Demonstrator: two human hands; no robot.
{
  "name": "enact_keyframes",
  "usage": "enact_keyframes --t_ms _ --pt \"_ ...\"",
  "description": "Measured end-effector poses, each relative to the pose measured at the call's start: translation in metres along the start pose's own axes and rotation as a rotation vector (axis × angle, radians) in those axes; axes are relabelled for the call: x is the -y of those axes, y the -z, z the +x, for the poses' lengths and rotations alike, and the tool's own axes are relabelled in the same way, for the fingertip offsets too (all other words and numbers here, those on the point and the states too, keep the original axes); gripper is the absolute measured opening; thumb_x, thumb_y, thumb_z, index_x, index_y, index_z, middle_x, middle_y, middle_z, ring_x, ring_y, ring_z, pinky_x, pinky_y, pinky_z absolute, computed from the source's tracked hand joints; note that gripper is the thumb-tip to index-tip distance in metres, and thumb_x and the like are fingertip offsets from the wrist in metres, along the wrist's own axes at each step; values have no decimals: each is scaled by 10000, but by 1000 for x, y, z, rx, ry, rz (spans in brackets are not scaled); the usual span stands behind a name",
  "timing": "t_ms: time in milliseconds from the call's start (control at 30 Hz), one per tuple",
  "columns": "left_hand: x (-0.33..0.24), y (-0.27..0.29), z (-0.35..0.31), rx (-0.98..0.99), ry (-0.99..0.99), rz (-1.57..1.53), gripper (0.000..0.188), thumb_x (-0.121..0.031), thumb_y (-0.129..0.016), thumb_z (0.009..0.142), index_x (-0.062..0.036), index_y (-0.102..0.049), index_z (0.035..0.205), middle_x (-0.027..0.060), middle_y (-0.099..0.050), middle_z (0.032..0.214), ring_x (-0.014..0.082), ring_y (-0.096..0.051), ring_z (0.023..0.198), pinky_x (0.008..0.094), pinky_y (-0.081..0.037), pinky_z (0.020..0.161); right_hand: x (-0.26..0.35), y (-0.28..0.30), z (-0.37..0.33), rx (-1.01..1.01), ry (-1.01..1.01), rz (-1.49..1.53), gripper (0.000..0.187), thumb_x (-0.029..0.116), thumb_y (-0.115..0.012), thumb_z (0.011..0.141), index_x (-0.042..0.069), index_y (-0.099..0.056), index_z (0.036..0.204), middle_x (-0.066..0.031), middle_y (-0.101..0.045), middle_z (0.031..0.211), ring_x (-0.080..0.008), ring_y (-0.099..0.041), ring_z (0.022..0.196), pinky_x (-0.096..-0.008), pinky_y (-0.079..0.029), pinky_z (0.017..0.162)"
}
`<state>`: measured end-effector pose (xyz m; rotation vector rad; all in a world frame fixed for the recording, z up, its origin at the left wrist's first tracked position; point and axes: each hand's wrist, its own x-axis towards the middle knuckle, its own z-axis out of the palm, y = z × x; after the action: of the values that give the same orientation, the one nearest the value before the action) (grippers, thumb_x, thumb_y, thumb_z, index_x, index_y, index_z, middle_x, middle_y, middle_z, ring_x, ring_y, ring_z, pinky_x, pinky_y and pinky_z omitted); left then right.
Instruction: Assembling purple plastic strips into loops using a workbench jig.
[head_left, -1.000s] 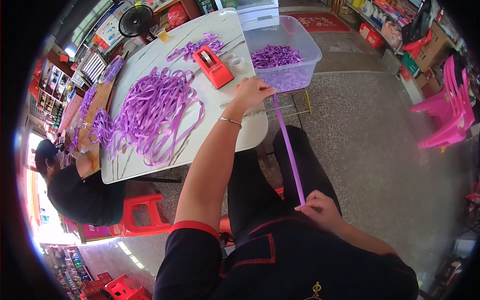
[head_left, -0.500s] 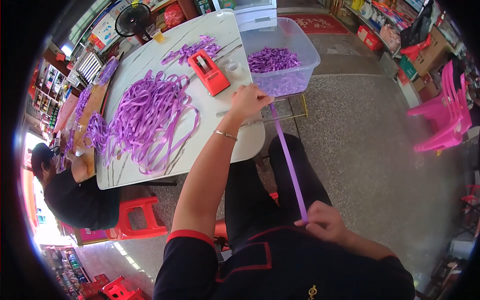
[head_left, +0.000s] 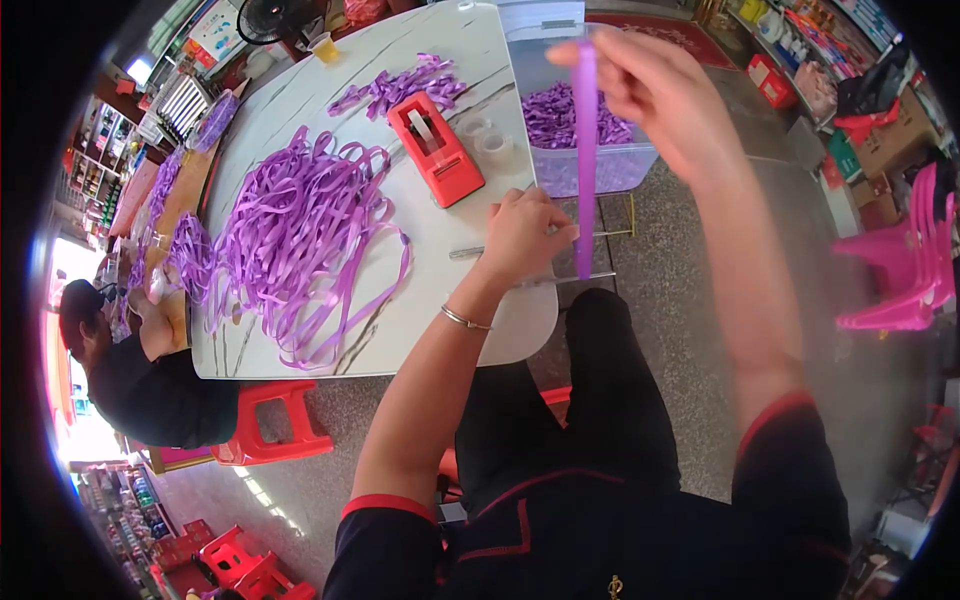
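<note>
A strip of purple ribbon [head_left: 587,170] hangs nearly upright from my right hand [head_left: 660,100], which is raised over the plastic bin, slightly blurred, its fingers closed on the upper end. Lower down, at the table's right edge, my left hand [head_left: 527,235] rests with curled fingers over a thin metal rod [head_left: 467,253]. Its fingertips are close beside the ribbon; whether they pinch anything is hidden. The ribbon's lower end lies by the metal bars jutting past the table edge. A red tape dispenser [head_left: 437,150] and clear tape rolls [head_left: 492,145] sit just beyond the left hand.
A large heap of purple ribbons [head_left: 300,230] covers the left of the marble-patterned table [head_left: 500,345], with a smaller pile [head_left: 400,85] behind. The clear bin [head_left: 625,172] holds purple pieces. Another person [head_left: 140,365] sits at left. Pink chairs [head_left: 900,265] stand at right.
My right hand has swung from near my lap up over the bin, carrying a ribbon end. The ribbon now hangs upright instead of slanting toward me. My left hand stays near the table edge.
</note>
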<state>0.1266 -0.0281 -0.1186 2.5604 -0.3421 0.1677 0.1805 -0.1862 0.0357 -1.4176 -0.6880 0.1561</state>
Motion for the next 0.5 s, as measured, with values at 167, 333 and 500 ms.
enact_keyframes --t_ms 167,333,500 --pt "3 5 -1 -42 -61 -91 141 -237 -564 780 -121 -629 731 27 -550 831 257 -484 884 404 -352 748 -109 27 67 -64 -262 180 338 258 -473 915 -19 -611 1049 75 -345 634 -10 -301 542 -165 -237 442" --pt "-1 13 0 19 11 -121 128 -179 -495 847 -80 -552 789 46 -531 811 260 -467 848 395 -334 771 -196 30 61 -145 -486 306 247 280 -492 890 50 -556 827 66 -380 612 -25 -304 487 -180 -234 410" --pt "-3 11 0 -19 -4 -142 108 -181 -519 836 -84 -559 813 41 -525 786 249 -465 820 374 -325 758 -290 15 5 -342 -753 267 275 267 -523 842 108 -532 618 44 -390 549 -72 -307 429 -237 -235 382"
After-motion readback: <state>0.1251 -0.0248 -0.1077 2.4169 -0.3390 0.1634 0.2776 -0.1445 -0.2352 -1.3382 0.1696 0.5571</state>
